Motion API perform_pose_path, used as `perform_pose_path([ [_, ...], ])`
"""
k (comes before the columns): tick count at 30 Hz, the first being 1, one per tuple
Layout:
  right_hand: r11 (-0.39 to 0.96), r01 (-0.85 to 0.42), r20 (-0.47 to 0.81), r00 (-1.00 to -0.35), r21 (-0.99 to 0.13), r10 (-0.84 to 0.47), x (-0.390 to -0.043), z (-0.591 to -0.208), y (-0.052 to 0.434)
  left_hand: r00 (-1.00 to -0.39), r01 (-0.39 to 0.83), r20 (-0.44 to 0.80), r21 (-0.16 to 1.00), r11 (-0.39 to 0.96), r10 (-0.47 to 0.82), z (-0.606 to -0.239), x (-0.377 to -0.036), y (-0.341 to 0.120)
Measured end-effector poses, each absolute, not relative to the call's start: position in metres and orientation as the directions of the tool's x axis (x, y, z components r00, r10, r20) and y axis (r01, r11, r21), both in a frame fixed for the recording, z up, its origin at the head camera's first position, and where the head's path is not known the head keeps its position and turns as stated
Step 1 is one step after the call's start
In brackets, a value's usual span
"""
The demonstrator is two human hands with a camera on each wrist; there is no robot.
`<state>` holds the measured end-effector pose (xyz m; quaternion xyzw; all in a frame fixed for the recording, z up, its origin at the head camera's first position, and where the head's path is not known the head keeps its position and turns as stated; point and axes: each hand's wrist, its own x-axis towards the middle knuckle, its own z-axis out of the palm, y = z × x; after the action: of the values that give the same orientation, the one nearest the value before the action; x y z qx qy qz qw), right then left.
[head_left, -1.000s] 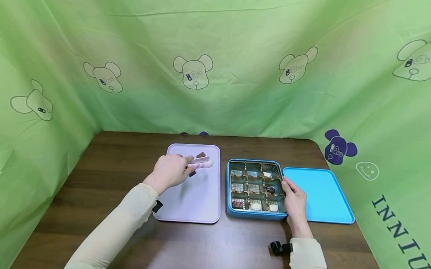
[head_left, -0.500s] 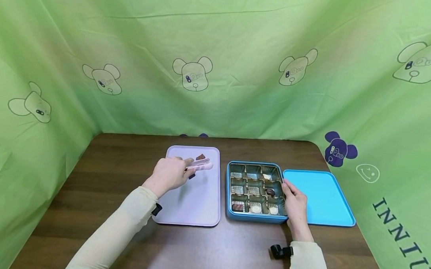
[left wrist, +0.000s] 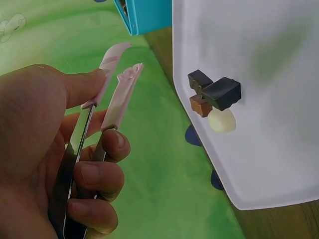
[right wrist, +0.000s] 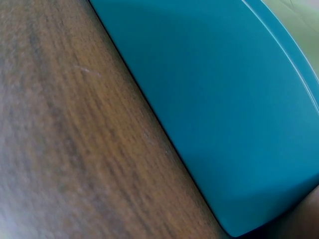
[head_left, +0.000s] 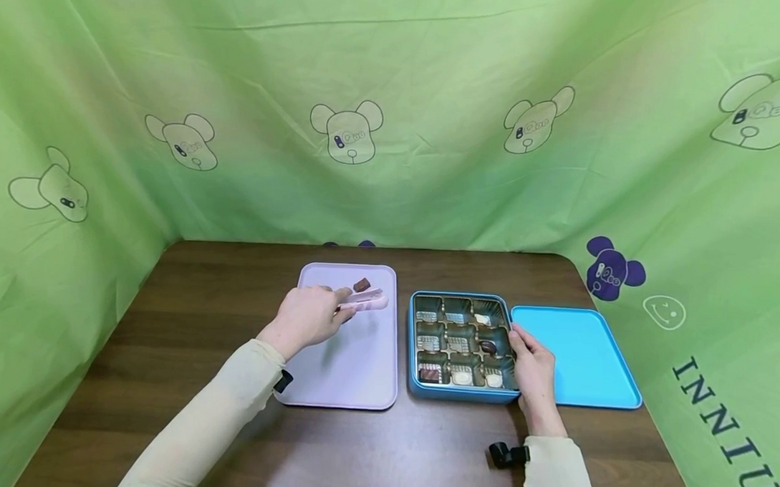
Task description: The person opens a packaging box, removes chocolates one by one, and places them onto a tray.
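My left hand (head_left: 306,316) holds a pair of tongs (head_left: 370,300) with pink tips above the lavender tray (head_left: 359,375). In the left wrist view the pink tips stand apart with nothing between them. Clustered on the tray are several chocolates: a dark block (left wrist: 224,93), a smaller dark piece (left wrist: 199,79), a brown one (left wrist: 201,107) and a cream one (left wrist: 223,122). My right hand (head_left: 535,367) grips the right side of a blue tin (head_left: 465,394), whose smooth wall (right wrist: 214,109) fills much of the right wrist view. Some compartments of its divided insert (head_left: 459,340) contain chocolates.
A flat light-blue lid (head_left: 586,358) lies right of the tin, behind my right hand. The tray is left of the tin, with a narrow strip of wooden table (head_left: 403,344) between them. A green printed curtain (head_left: 393,165) surrounds the table's back and sides.
The tongs have shifted slightly right in the head view, and more of the brown chocolate shows behind them. My right hand stays on the tin.
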<state>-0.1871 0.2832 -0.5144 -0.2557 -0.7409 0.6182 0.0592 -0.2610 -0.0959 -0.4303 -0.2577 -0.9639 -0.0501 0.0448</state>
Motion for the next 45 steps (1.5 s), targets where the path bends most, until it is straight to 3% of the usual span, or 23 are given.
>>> perform_pose_path([
  [24, 0.099, 0.312, -0.239, -0.864, -0.945, 0.443, -0.188, -0.516, 0.279, -0.862, 0.507, 0.088, 0.105, 0.856, 0.500, -0.436, -0.255, -0.098],
  [37, 0.105, 0.314, -0.234, -0.856, -0.943, 0.461, -0.190, -0.511, 0.282, -0.802, 0.597, 0.068, 0.085, 0.798, 0.593, -0.429, -0.253, -0.057],
  [45, 0.095, 0.317, -0.240, -0.852, -0.944, 0.465, -0.190, -0.513, 0.282, -0.727, 0.687, 0.052, 0.018, 0.727, 0.685, -0.412, -0.254, -0.018],
])
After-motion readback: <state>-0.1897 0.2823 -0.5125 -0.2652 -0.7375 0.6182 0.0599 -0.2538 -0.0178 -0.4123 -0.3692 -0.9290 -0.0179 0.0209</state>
